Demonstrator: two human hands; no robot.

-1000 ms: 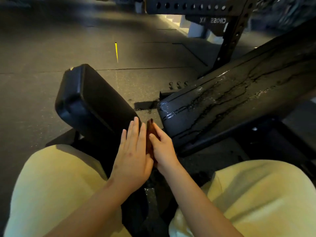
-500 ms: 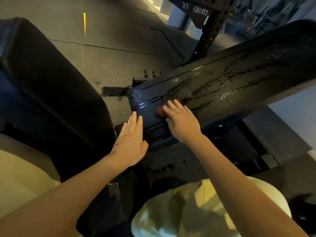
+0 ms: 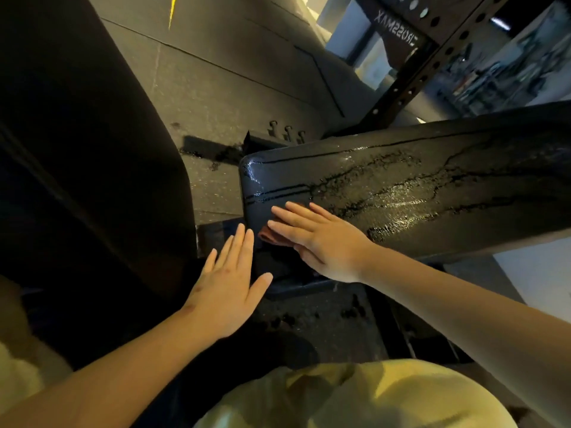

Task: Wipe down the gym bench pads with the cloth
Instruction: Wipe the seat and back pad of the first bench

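A gym is indicated — a cracked, black padded bench pad [image 3: 432, 186] is seen beside a perforated steel rack upright [image 3: 432, 61], and speckled rubber floor tiles [image 3: 247, 72] are laid underneath.

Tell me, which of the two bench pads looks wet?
The cracked pad on the right, under the right hand and cloth: it glistens, while the left pad looks dull.
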